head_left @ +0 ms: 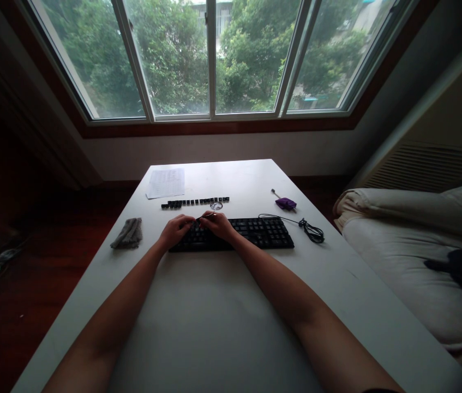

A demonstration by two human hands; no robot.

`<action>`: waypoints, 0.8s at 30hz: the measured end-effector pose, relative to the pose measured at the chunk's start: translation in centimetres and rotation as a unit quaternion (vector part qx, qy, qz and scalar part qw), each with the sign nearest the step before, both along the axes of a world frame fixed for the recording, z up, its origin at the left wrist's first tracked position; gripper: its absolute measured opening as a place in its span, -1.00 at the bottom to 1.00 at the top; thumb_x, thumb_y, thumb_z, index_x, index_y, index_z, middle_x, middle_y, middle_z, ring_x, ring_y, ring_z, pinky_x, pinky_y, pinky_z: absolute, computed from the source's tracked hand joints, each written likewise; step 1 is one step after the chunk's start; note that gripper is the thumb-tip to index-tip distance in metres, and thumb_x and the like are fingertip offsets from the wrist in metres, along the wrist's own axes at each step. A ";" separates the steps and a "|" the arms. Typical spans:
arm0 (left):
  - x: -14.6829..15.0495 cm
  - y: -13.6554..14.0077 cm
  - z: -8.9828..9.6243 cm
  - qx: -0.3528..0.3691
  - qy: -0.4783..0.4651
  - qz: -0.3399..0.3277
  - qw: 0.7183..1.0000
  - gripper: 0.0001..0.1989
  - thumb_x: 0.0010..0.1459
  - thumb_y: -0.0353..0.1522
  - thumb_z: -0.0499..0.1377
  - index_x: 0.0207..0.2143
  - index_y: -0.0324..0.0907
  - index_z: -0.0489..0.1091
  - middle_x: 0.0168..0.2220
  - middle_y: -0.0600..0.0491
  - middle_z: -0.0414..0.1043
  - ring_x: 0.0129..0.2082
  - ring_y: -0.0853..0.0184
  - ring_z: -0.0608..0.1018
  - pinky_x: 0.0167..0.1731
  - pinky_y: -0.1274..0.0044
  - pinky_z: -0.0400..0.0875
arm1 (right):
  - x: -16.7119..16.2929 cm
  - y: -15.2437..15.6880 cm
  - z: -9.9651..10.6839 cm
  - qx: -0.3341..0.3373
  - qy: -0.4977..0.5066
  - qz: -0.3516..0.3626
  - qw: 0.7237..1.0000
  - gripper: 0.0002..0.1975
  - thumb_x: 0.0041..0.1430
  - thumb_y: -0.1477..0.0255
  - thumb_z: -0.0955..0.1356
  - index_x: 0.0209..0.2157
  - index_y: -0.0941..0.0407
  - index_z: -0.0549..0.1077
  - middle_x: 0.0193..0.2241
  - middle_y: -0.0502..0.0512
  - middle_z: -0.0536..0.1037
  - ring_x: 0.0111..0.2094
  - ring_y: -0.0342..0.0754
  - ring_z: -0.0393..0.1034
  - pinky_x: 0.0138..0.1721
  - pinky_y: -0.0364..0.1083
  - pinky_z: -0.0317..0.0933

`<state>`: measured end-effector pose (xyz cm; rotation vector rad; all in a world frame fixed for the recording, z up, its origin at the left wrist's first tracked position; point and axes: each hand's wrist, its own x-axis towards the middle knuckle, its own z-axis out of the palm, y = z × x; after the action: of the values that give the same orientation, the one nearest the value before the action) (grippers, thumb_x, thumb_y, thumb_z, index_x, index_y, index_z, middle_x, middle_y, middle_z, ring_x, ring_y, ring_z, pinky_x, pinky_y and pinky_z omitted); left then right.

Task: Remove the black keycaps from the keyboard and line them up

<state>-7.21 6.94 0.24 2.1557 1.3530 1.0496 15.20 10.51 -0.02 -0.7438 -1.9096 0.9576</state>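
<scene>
There we were, both hands over the keyboard point(257, 233), and the whole business turned on how it lay: long axis running left to right across the white table point(214, 311), crosswise to our reach. We had the left hand point(177, 229) at its far left corner, nearest that end, fingers bent inward; the right hand point(216, 224) came in just left of the middle, fingertips drawn together and almost meeting the left's. Was either one gripping? We couldn't tell; a thin something and a speck of red showed at the right fingertips (far too small to name, frankly). To the right of our right wrist, the keyboard ran on uncovered towards the cable point(313, 232). Beyond the hands, away from us, a row of loose keys point(197, 202) ran roughly along the same line, with a round, ring-like thing point(216, 206) between it and our right hand.
</scene>
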 end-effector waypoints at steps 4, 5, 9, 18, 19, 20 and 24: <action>0.0 -0.2 0.1 -0.006 -0.020 0.001 1.000 -0.72 0.17 -0.33 0.13 -0.08 -0.09 0.51 -0.15 0.02 0.51 -0.28 0.30 0.53 -0.15 0.43 0.46 | 0.0 -0.1 0.1 0.005 0.000 -0.020 1.000 -0.74 0.24 0.23 0.34 -0.39 0.11 0.51 -0.49 0.04 0.60 -0.43 -0.08 0.48 -0.31 -0.12 0.31; 0.0 -0.2 0.2 -0.008 -0.023 0.000 1.000 -0.72 0.17 -0.34 0.13 -0.08 -0.10 0.51 -0.14 0.02 0.51 -0.27 0.30 0.53 -0.15 0.43 0.46 | 0.0 -0.1 0.1 0.005 -0.001 -0.025 1.000 -0.74 0.23 0.23 0.34 -0.40 0.11 0.51 -0.50 0.03 0.60 -0.43 -0.08 0.47 -0.31 -0.12 0.30; 0.0 -0.3 0.4 -0.002 -0.033 0.004 0.999 -0.72 0.18 -0.35 0.10 -0.09 -0.10 0.51 -0.11 0.01 0.51 -0.23 0.29 0.53 -0.12 0.43 0.45 | -0.1 0.0 -0.1 -0.002 0.001 -0.031 1.000 -0.74 0.23 0.22 0.34 -0.40 0.11 0.51 -0.50 0.02 0.59 -0.44 -0.09 0.47 -0.32 -0.13 0.30; -0.2 -0.3 0.3 0.009 -0.030 0.003 0.999 -0.75 0.21 -0.32 0.12 -0.10 -0.10 0.51 -0.13 0.03 0.52 -0.31 0.34 0.52 -0.19 0.45 0.45 | -0.1 0.1 -0.3 0.001 0.004 -0.030 1.000 -0.76 0.23 0.25 0.34 -0.39 0.11 0.51 -0.51 0.02 0.59 -0.44 -0.09 0.47 -0.31 -0.12 0.30; -0.1 -0.3 0.2 0.010 -0.030 0.005 0.999 -0.75 0.21 -0.32 0.12 -0.10 -0.10 0.51 -0.14 0.03 0.52 -0.32 0.34 0.52 -0.19 0.45 0.45 | -0.1 0.2 -0.3 -0.001 0.004 -0.030 1.000 -0.76 0.23 0.25 0.34 -0.40 0.11 0.51 -0.51 0.02 0.59 -0.45 -0.09 0.47 -0.31 -0.12 0.30; -0.1 -0.2 0.2 0.009 -0.031 0.006 0.999 -0.75 0.22 -0.31 0.12 -0.11 -0.10 0.51 -0.15 0.02 0.52 -0.33 0.34 0.52 -0.20 0.46 0.45 | -0.1 0.2 -0.3 -0.001 0.002 -0.031 1.000 -0.76 0.23 0.24 0.34 -0.39 0.11 0.51 -0.51 0.02 0.59 -0.45 -0.09 0.46 -0.31 -0.13 0.30; -0.1 -0.3 0.2 0.004 -0.035 0.011 0.999 -0.75 0.20 -0.29 0.14 -0.12 -0.11 0.51 -0.16 0.01 0.51 -0.34 0.35 0.53 -0.22 0.46 0.47 | -0.1 0.2 -0.4 0.002 -0.003 -0.037 0.999 -0.76 0.23 0.24 0.34 -0.39 0.11 0.52 -0.50 0.01 0.58 -0.45 -0.10 0.45 -0.30 -0.12 0.30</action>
<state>-7.31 6.68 0.40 2.0932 1.3472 1.1291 15.05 10.69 -0.46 -0.8104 -1.8752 0.9057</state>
